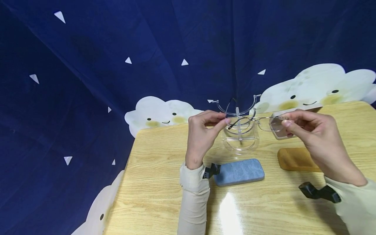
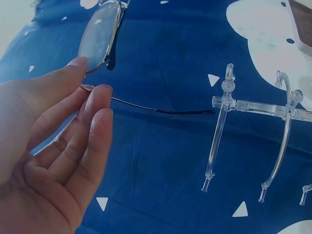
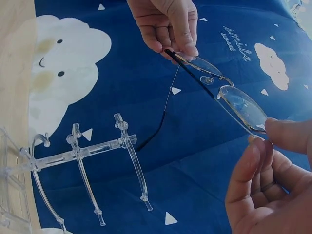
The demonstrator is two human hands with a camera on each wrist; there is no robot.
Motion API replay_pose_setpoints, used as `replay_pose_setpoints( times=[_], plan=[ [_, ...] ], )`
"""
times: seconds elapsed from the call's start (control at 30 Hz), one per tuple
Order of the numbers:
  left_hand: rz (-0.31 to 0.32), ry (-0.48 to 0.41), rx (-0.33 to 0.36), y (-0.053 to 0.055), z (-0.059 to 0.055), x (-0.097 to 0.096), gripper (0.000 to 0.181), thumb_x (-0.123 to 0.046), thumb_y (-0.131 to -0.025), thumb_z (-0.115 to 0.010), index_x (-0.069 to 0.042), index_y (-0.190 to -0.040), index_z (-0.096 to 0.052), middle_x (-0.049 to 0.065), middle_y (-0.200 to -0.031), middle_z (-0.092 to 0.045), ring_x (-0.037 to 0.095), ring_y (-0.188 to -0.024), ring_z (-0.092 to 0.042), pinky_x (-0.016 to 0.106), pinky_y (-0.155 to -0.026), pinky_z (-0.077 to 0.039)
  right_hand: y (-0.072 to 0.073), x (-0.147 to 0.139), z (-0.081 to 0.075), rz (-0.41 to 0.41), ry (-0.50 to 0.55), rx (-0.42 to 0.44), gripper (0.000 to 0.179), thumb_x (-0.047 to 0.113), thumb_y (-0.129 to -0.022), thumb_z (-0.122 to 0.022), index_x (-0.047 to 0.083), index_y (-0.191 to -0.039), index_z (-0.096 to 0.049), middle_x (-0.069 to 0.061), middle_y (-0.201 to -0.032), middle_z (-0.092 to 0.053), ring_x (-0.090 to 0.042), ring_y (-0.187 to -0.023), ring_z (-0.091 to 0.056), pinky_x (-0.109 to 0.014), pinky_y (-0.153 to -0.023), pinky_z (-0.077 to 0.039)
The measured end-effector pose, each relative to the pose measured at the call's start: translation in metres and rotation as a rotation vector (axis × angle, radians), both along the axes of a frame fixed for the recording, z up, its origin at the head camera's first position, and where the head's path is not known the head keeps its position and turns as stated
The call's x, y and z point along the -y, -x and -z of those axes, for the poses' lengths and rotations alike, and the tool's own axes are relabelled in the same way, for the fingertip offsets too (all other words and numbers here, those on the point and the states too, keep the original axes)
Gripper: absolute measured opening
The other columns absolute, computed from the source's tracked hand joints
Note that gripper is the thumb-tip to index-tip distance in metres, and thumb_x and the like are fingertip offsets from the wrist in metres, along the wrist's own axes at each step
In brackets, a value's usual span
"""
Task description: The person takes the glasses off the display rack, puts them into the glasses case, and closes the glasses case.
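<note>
A pair of thin metal-framed eyeglasses with clear lenses is held up between both hands, above the table. My left hand pinches one end of the frame between thumb and fingertips, by the hinge. The other end is pinched by my right hand. In the right wrist view the temple on the right hand's side lies folded behind the lenses, its black tip close to the left hand. The other temple points out toward a clear plastic glasses stand with several curved arms. No glasses hang on the stand.
On the wooden table, a blue glasses case lies in front of the stand. A brown case is partly behind the right forearm. A greyish angular object sits behind the right hand. Blue cloth hangs behind.
</note>
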State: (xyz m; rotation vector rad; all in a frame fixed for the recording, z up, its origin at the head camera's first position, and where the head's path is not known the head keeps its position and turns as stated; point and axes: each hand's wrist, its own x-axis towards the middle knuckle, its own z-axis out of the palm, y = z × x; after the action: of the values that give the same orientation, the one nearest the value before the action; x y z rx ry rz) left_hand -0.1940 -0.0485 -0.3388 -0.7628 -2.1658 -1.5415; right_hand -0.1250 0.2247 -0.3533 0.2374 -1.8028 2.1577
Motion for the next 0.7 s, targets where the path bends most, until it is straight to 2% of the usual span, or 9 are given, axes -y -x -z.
replay_pose_setpoints(
  times=[0.7],
  plan=[
    [0.014,0.002,0.054,0.0006,0.0017,0.0003,0.022,-0.016,-0.092,-0.081,0.001,-0.106,-0.080,0.016,-0.100,-0.080,0.020,-0.084,-0.080,0.022,-0.082,-0.064,0.0025,0.0004,0.0036,-0.057,0.104,-0.042,0.016,-0.015,-0.094,-0.065,-0.008,-0.105,-0.074,-0.004,-0.093,-0.079,-0.010,-0.072,-0.071,-0.019,-0.063,-0.059]
  ],
)
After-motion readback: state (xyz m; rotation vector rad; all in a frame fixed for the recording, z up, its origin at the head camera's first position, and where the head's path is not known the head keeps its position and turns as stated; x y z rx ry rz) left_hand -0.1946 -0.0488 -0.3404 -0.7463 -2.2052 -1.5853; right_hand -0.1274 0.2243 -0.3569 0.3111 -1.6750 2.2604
